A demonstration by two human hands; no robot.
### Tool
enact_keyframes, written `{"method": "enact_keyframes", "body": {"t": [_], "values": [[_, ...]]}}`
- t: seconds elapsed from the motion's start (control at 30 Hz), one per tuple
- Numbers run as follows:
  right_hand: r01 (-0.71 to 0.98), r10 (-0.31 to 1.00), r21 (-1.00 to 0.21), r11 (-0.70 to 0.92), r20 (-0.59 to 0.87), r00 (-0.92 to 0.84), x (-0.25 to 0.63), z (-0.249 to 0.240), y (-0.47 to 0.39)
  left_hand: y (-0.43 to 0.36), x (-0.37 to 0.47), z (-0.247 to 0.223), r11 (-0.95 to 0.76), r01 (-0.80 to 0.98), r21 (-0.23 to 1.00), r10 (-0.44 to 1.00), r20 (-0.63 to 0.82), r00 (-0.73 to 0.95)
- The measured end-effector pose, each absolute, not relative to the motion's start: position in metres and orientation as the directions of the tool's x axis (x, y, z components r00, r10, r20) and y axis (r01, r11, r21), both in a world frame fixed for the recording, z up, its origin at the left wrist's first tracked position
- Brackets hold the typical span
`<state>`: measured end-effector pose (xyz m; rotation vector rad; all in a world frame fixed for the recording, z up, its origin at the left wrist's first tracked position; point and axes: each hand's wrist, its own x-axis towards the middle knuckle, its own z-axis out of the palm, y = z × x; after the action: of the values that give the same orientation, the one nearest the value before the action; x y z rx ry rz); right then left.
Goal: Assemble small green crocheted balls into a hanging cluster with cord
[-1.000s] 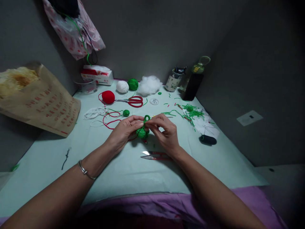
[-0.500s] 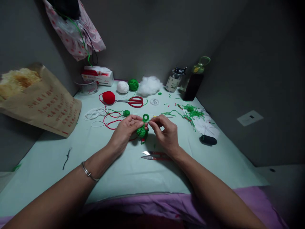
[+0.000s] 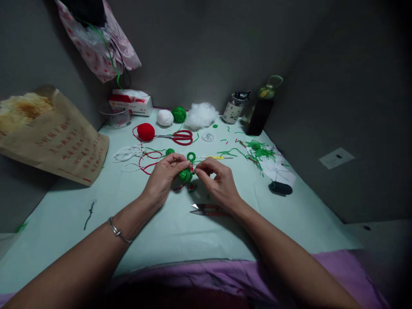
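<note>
A small green crocheted piece (image 3: 185, 175) with a green ring (image 3: 191, 157) at its top is pinched in my left hand (image 3: 164, 175), near the middle of the table. My right hand (image 3: 220, 178) is closed just to the right of the piece, thumb and forefinger together beside it; what they grip is too small to make out. A small red and green part (image 3: 192, 187) shows below the piece. Orange-handled snips (image 3: 209, 210) lie under my right hand. Behind it is a yellow-handled hook (image 3: 215, 157).
Red yarn (image 3: 146, 132), white yarn (image 3: 165, 117), red scissors (image 3: 183, 137) and stuffing (image 3: 201, 116) stand at the back. Green scraps (image 3: 260, 150) and a dark roll (image 3: 280, 188) lie right. A paper bag (image 3: 74, 146) leans in at left; a bottle (image 3: 261, 113) stands back right.
The green piece and my left hand have shifted slightly left, and the piece has turned. My right fingertips have moved a little left and down, and more of the yellow handle shows.
</note>
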<state>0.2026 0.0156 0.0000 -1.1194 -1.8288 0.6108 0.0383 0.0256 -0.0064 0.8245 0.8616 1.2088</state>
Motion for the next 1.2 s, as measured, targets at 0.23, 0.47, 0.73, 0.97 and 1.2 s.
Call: {"method": "enact_keyframes", "body": {"t": [0.23, 0.47, 0.73, 0.97, 1.2], "values": [[0.37, 0.93, -0.854, 0.365, 0.312, -0.197, 0.202, 0.008, 0.014, 0.03, 0.035, -0.006, 0.093, -0.376, 0.922, 0.994, -0.065, 0.085], [0.309, 0.954, -0.916, 0.255, 0.187, -0.233, 0.201, 0.007, 0.015, 0.029, 0.035, -0.004, 0.17, -0.432, 0.886, 0.984, -0.133, 0.115], [0.275, 0.956, -0.929, 0.246, 0.186, -0.226, 0.201, 0.007, 0.014, 0.025, 0.037, -0.009, 0.308, -0.38, 0.872, 0.937, -0.208, 0.282], [0.357, 0.932, -0.862, 0.36, 0.347, -0.103, 0.223, 0.02, 0.027, 0.023, 0.035, -0.006, 0.33, -0.298, 0.896, 0.902, -0.205, 0.38], [0.188, 0.875, -0.919, 0.346, 0.244, -0.419, 0.225, 0.021, 0.025, 0.022, 0.036, -0.011, 0.312, -0.172, 0.934, 0.857, -0.198, 0.476]]}}
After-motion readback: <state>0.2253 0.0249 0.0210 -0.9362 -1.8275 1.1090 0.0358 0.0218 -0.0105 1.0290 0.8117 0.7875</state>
